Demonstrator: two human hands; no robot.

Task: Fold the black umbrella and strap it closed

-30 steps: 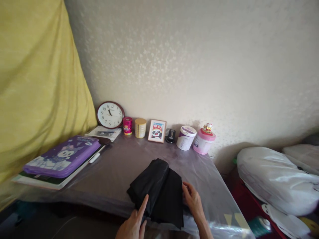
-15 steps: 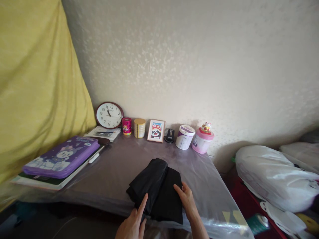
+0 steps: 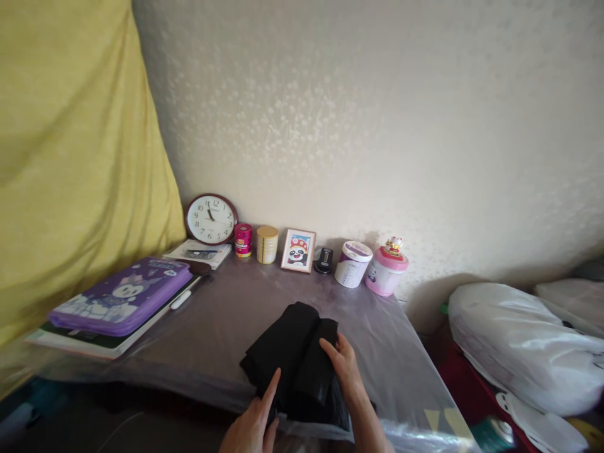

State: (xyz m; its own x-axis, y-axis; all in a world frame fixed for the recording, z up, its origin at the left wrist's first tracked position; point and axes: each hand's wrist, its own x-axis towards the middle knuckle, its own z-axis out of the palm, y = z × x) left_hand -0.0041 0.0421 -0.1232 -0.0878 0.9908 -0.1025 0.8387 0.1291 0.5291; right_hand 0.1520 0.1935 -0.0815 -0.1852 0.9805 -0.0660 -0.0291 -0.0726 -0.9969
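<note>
A folded black plastic bag (image 3: 283,340), thin and slightly shiny, lies near the front edge of the table (image 3: 198,333). It is folded in from both sides, with a lengthwise crease between the two halves. My left hand (image 3: 252,418) grips its near left edge, the index finger stretched along the top. On the right half, my right hand (image 3: 346,368) pinches the fold, thumb on top and the other fingers mostly hidden behind it. Some loose black material shows under my right wrist.
Along the wall stand a clock (image 3: 212,219), a pink can (image 3: 243,240), a yellow-lidded tin (image 3: 267,245), a framed panda picture (image 3: 298,250), a black object (image 3: 324,260), a white tub (image 3: 353,264) and a pink-lidded jar (image 3: 385,274). A purple case (image 3: 123,296) lies left; a white bag (image 3: 519,340) sits right.
My right hand has moved left and slightly up, bringing the bag's right side inward, so that half is narrower. My left hand has stayed almost in place. The view has shifted slightly.
</note>
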